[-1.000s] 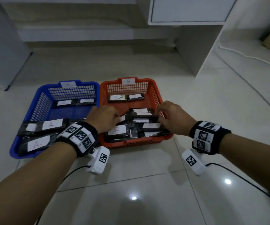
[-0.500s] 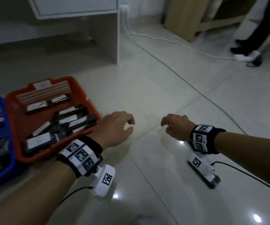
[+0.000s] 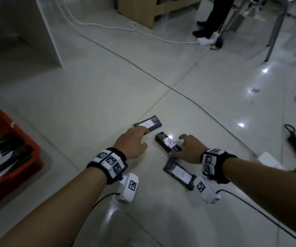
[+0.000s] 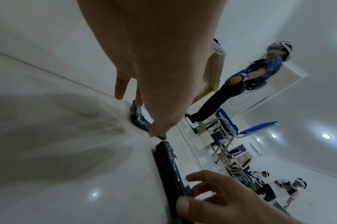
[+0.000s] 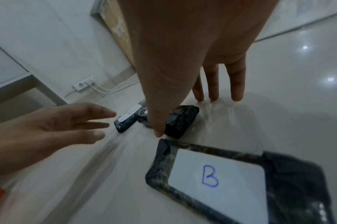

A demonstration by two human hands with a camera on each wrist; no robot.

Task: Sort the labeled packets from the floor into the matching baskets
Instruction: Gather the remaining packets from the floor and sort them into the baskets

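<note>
Neither grip has closed on anything: our right hand (image 3: 188, 148) straddles the middle packet (image 3: 167, 143), thumb at its near end and straight fingers on the floor (image 3: 90, 104) beyond it. Our left hand (image 3: 132, 140) reaches palm-down with relaxed fingers, fingertips at the near end of the far packet (image 3: 148, 123).

The red basket (image 3: 19, 136) at left holds more packets. The three black packets lie flat on the floor: the near packet (image 3: 179, 173), labelled B, runs from far-left to near-right under our right wrist; the middle one runs the same way; the far one runs from near-left to far-right.
</note>
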